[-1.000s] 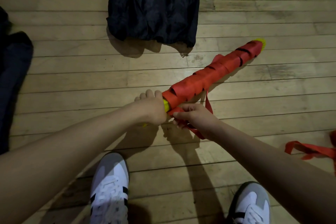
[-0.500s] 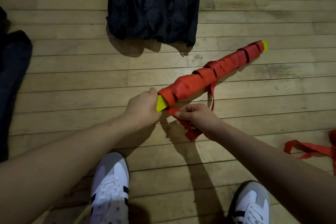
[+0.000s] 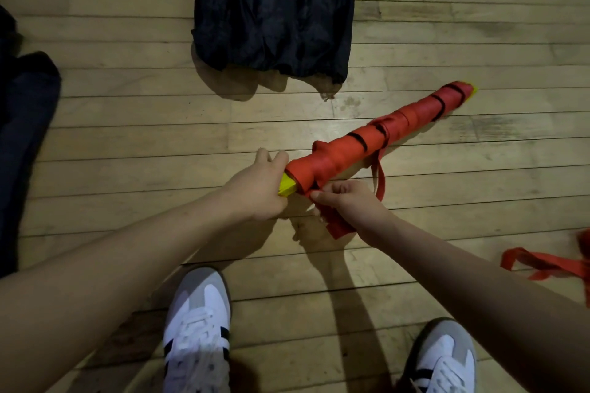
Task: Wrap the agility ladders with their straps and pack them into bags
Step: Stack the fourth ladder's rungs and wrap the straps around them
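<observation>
A long bundle of yellow ladder rungs wound in red strap [image 3: 380, 134] lies slanted over the wooden floor, its far end at the upper right. My left hand [image 3: 258, 185] grips the near yellow end of the bundle. My right hand [image 3: 346, 201] pinches the loose red strap [image 3: 338, 226] just below that end, and a loop of strap hangs beside it. A dark bag [image 3: 271, 6] lies flat on the floor beyond the bundle.
More dark fabric [image 3: 22, 137] lies along the left edge. Another loose red strap [image 3: 549, 265] trails on the floor at the right. My two white and grey shoes [image 3: 198, 329] stand at the bottom of the view.
The bundle has turned in my left hand, so its yellow end now shows more. My right hand has kept hold of the strap close to the near end.
</observation>
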Demonstrator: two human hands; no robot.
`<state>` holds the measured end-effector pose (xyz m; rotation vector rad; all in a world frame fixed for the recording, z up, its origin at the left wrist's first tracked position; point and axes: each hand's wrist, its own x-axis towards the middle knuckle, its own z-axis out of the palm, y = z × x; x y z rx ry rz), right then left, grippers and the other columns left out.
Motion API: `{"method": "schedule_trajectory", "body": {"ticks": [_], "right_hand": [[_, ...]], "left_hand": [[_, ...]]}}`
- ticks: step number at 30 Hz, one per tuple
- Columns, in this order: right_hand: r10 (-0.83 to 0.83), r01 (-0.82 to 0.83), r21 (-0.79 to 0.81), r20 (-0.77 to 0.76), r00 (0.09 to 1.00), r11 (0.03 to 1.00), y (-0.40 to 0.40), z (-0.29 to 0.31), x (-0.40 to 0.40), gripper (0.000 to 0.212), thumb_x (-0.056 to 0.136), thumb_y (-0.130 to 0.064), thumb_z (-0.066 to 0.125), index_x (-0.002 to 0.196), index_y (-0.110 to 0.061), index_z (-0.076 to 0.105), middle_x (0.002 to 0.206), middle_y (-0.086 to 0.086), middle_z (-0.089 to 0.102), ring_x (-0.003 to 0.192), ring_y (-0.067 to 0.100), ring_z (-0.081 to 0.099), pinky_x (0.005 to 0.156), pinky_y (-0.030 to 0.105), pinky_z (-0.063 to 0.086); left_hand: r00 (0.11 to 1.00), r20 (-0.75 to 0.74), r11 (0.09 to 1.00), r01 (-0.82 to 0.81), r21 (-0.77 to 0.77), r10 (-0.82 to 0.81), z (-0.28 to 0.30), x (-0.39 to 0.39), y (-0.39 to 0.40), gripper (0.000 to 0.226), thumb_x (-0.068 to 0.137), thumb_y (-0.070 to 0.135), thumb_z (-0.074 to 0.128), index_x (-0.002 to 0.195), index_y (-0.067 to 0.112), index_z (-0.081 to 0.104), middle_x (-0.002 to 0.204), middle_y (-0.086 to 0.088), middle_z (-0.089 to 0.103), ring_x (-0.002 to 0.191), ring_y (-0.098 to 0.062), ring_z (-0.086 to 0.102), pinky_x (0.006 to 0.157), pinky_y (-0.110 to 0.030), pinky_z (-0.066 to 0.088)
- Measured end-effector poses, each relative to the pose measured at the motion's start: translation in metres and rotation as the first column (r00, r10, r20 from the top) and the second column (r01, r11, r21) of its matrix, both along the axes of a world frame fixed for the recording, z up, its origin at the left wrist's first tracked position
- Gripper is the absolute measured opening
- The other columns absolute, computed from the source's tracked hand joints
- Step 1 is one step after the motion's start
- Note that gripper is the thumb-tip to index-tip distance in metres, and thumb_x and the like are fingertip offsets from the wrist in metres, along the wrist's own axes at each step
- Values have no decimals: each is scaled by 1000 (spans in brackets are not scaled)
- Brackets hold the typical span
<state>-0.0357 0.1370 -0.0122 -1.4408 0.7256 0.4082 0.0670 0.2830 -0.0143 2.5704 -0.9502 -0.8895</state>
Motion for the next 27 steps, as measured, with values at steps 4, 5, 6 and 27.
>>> {"method": "schedule_trajectory", "body": {"ticks": [4, 5, 6, 27], "right_hand": [[34, -34, 43, 2, 999, 999, 3, 7, -1, 22, 92, -8, 61, 70, -9, 55, 65, 8, 62, 55, 15, 56, 52, 24, 46], [36, -36, 39, 4, 999, 999, 3, 8, -1, 22, 92, -7, 61, 71, -9, 55, 65, 9, 62, 56, 16, 56, 52, 24, 47], [31, -31, 26, 5, 999, 999, 3, 8, -1, 20, 91, -8, 61, 72, -9, 55, 65, 9, 61, 56, 15, 55, 51, 24, 47], [-84, 75, -147, -55, 995, 986, 6, 11, -7, 25, 80, -4, 70, 60, -12, 59, 51, -6, 55, 47, 3, 52, 46, 12, 41]], "left_hand": [[988, 155, 995, -20, 94, 5, -4, -9, -1, 49, 84, 18, 61, 120, 15, 28, 94, -6, 54, 77, -27, 56, 61, -34, 43], [986, 166, 995, -25, 101, 8, -5, -10, -1, 51, 84, 18, 61, 122, 15, 27, 98, -7, 56, 80, -29, 58, 62, -35, 45], [987, 162, 994, -29, 101, 13, -7, -11, 0, 56, 84, 19, 62, 126, 15, 25, 103, -9, 56, 85, -30, 60, 66, -36, 48], [970, 241, 986, -20, 166, -21, -5, -8, 3, 58, 84, 36, 66, 125, 9, 36, 109, -10, 52, 92, -28, 59, 68, -34, 46]]}}
